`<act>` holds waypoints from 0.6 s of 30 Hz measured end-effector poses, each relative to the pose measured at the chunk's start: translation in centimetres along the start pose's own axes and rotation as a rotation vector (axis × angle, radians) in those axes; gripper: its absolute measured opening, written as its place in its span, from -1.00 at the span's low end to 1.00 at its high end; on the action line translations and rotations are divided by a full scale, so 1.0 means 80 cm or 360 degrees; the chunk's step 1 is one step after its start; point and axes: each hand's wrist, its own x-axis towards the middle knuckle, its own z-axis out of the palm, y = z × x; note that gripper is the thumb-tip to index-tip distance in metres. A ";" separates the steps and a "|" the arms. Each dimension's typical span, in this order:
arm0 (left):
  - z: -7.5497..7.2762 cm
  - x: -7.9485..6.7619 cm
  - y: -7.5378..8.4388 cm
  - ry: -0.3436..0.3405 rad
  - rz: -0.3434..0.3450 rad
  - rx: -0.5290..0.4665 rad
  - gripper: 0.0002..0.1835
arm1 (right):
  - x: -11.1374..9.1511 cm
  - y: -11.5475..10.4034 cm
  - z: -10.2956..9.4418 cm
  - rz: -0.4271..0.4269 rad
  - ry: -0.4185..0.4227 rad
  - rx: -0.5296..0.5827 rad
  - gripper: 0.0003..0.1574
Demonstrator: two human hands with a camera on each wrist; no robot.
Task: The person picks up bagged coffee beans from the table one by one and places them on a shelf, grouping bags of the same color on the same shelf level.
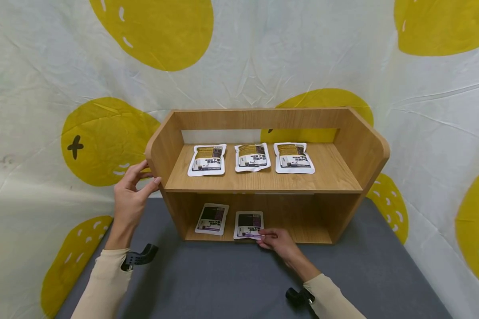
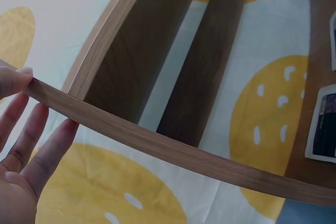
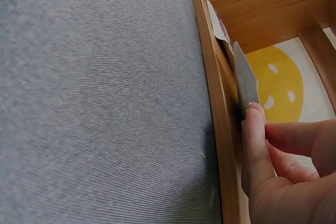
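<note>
My right hand [image 1: 277,243] pinches the lower right corner of a white pouch with a dark and purple label [image 1: 249,225] on the lower shelf. The right wrist view shows that pouch [image 3: 244,77] edge-on, tilted up from the board, between thumb and fingers. Left of it lies a similar pouch [image 1: 212,219]. My left hand [image 1: 131,199] grips the left side panel of the wooden shelf unit [image 1: 263,118]; in the left wrist view the thumb and fingertips [image 2: 65,127] hold the panel's edge [image 2: 157,145] from both sides.
On the upper shelf lie three white pouches with gold labels, one left [image 1: 207,160], one middle [image 1: 253,157] and one right [image 1: 294,158]. The unit stands on a grey-covered table [image 1: 223,279]. Behind hangs a white cloth [image 1: 239,53] with yellow shapes.
</note>
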 end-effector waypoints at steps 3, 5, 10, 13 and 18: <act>-0.001 0.000 0.000 -0.0003 0.0000 0.0004 -0.36 | 0.002 -0.004 0.000 -0.0002 0.0012 0.0005 -0.62; -0.001 0.000 0.001 -0.0005 -0.0002 0.0002 -0.36 | 0.003 -0.006 0.000 -0.0008 0.0017 0.0004 -0.62; 0.000 0.000 0.001 -0.0007 0.0003 0.0005 -0.36 | 0.008 -0.007 -0.002 -0.0037 0.0006 -0.0007 -0.61; 0.000 0.000 0.001 -0.0009 0.0002 0.0001 -0.36 | 0.011 -0.007 -0.004 -0.0042 -0.0007 -0.0023 -0.61; 0.000 -0.001 0.000 -0.0011 0.0001 -0.0002 -0.36 | 0.015 -0.006 -0.005 -0.0035 -0.0027 -0.0039 -0.61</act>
